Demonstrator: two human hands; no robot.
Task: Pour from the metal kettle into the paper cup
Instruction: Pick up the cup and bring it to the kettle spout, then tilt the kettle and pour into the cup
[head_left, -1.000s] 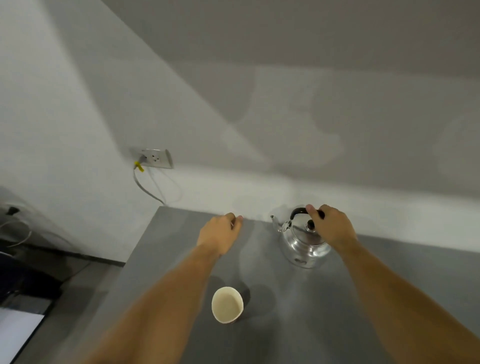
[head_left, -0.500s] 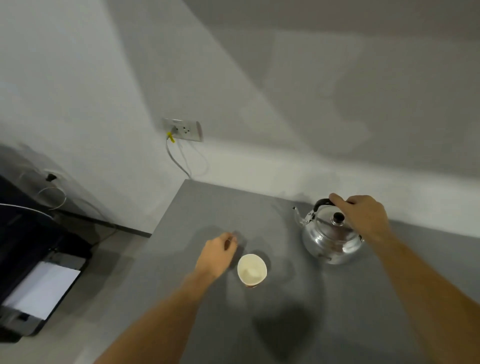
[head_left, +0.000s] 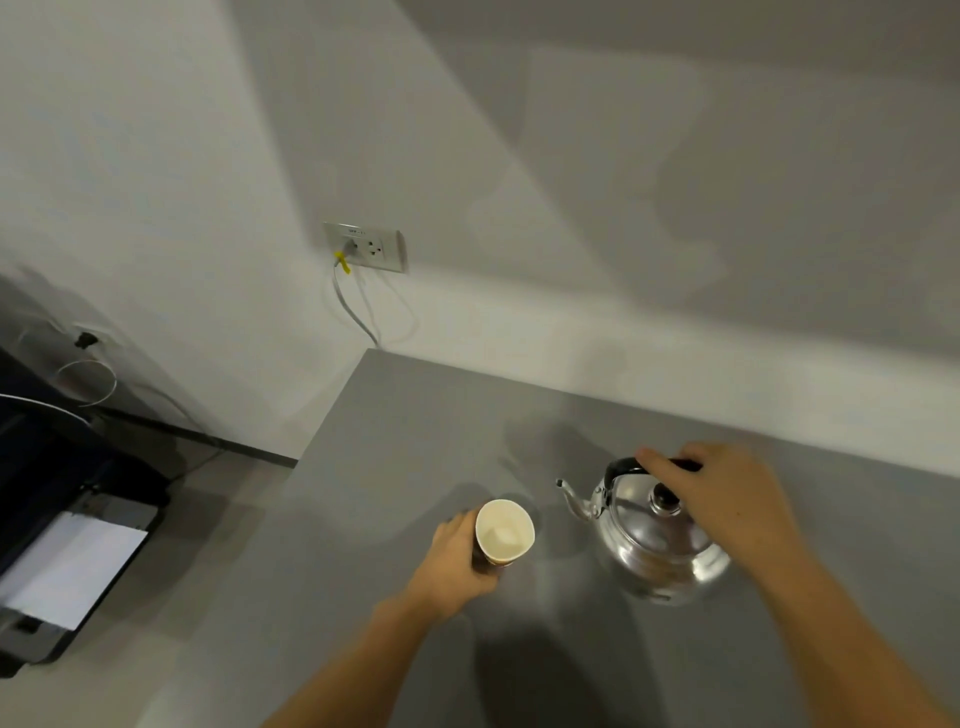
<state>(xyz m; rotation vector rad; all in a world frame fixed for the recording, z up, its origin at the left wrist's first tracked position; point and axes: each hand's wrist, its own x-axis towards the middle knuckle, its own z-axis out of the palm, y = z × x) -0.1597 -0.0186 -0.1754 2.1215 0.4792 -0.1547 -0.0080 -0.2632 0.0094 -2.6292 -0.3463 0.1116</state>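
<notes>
Your hands hold cup and kettle on the grey table.

Your left hand (head_left: 452, 558) wraps the paper cup (head_left: 504, 531), its round white inside looking empty. Just right of it sits the kettle (head_left: 652, 540), shiny rounded metal, lid on, thin spout toward the cup. Your right hand (head_left: 727, 499) grips its black handle (head_left: 621, 464). The matte table (head_left: 395, 441) is smooth.

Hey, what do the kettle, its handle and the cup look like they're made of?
Kettle: polished metal, probably steel or aluminium, with mirror-like reflections. Handle: matte black, likely plastic. Cup: thin paper, pale matte inside, with a brownish outside.
</notes>
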